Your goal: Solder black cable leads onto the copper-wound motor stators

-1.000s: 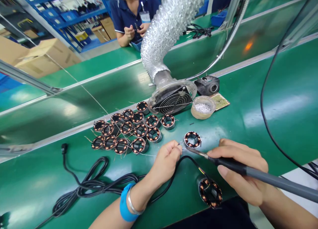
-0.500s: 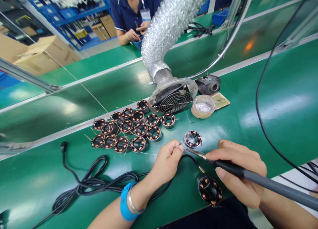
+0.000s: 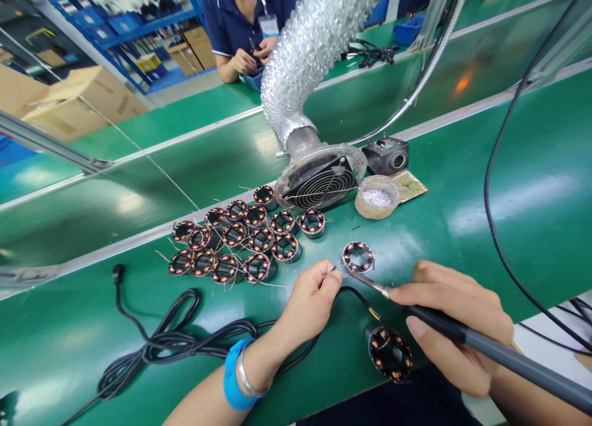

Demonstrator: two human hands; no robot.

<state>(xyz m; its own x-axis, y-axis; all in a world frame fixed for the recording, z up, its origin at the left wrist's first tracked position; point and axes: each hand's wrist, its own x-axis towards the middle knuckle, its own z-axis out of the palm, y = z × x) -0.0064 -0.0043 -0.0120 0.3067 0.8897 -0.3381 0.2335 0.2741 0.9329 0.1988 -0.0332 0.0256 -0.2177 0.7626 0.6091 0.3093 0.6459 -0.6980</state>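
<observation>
My right hand (image 3: 456, 321) is closed around a dark soldering iron (image 3: 439, 321), whose metal tip points left and reaches close to the fingertips of my left hand. My left hand (image 3: 317, 296) pinches a thin wire (image 3: 282, 285) beside a ring-shaped copper-wound coil (image 3: 357, 257). That coil lies flat just beyond the iron's tip. Nearer to me, a second wound coil (image 3: 391, 354) rests by the table edge, with a black cable running into it. A blue band and a silver bangle circle my left wrist.
Several wound coils (image 3: 234, 235) stand grouped at the left. Behind are a fume duct (image 3: 296, 68) with a fan grille, a round tub of shavings (image 3: 377, 198) and a coiled black cable (image 3: 161, 346). A person (image 3: 250, 31) sits across.
My right hand and the soldering iron have moved slightly to the right, and the iron's tip has drawn back a little. My left hand has stayed in place.
</observation>
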